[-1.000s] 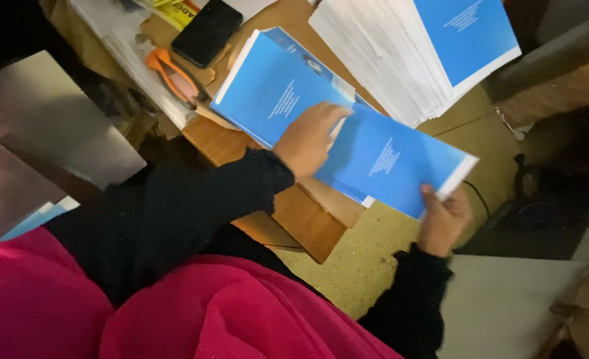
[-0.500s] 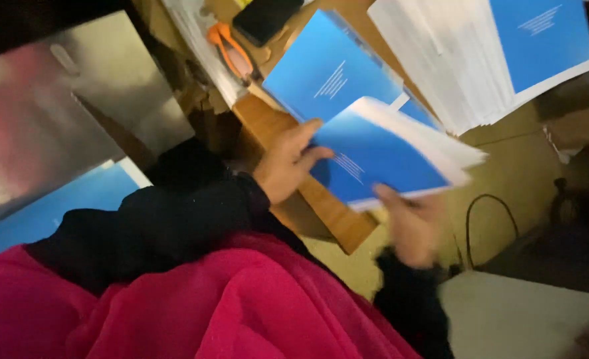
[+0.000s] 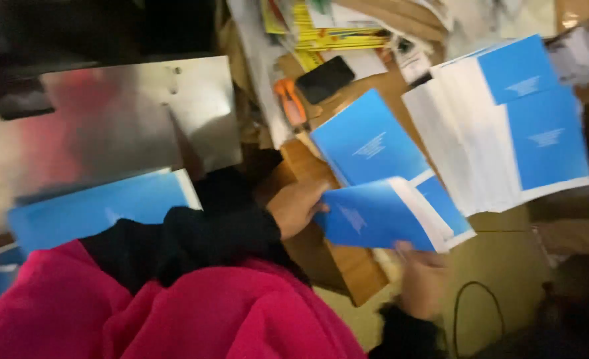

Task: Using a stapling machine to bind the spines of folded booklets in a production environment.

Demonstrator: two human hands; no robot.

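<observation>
Our left hand (image 3: 295,207) grips the blue booklet (image 3: 374,216) edge; our blurred right hand (image 3: 422,279) seemingly pinches it from below, above the desk (image 3: 347,262).

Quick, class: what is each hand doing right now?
Left hand: gripping the blue booklet at its left edge.
Right hand: blurred beneath it; grip cannot be told.

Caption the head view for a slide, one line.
Both hands, left hand and right hand, hold a blue booklet over a wooden table beside stacked booklets.
</observation>
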